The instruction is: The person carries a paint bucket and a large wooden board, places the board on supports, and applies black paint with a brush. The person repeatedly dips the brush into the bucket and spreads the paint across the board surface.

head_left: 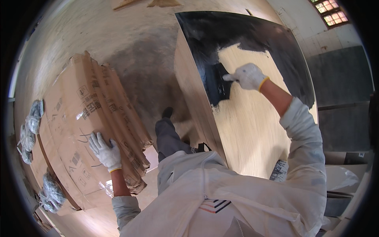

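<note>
My left hand point(106, 152), in a white knitted glove, lies with fingers spread on a stack of flattened cardboard cartons point(85, 122). On the other side, my right hand point(248, 76), gloved the same way, is closed above a large wooden panel top point(246, 134). What it grips cannot be made out; its pointing end meets the edge of a wet, shiny dark patch point(216, 81). Black coating point(241, 31) covers the far part and the far side edges of the top. Pale bare wood shows in the middle and near part.
Bundles in clear plastic point(34, 116) lie along the cartons' left edge. A black-and-grey speckled object point(279, 170) rests at the panel's near right corner. Dark boards point(339, 79) lean at the right, below a window point(331, 12). My leg point(169, 136) stands between cartons and panel.
</note>
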`<state>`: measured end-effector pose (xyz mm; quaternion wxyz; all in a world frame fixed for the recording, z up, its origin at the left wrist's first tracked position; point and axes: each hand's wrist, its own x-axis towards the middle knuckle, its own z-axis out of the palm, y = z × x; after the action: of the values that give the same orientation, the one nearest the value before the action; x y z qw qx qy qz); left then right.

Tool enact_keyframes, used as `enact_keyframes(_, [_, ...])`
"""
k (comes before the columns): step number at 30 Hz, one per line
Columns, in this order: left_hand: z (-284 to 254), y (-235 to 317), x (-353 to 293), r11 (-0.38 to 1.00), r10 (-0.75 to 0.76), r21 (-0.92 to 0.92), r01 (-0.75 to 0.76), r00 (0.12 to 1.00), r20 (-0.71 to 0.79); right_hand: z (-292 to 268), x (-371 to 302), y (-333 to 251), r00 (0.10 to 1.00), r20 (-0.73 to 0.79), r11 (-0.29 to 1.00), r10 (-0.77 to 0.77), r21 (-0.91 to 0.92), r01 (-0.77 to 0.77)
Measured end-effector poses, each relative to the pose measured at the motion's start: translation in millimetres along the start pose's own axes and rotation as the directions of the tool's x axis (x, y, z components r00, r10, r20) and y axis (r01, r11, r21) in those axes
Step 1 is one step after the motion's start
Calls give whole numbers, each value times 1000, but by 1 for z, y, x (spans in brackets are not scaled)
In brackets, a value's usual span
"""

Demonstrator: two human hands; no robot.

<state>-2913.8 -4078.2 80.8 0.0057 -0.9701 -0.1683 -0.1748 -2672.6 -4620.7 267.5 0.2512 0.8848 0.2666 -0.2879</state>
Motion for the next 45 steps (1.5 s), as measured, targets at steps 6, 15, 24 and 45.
enact_keyframes(6, [5,-12,-8,1000,4,24,-4,1000,-18,45,-35,-15,967,-40,965,-250,-97,245])
enact_keyframes(15, [9,-9,-5,1000,9,23,-8,999,-44,17,26,34,990,-136,999,24,30,-20])
enact_keyframes(24, [10,-6,-4,999,2,42,0,999,-39,27,5,28,994,-112,1000,-12,-27,9])
enact_keyframes(45, [13,-12,-6,994,41,99,-36,998,-44,67,-100,-61,993,80,992,-90,-82,96])
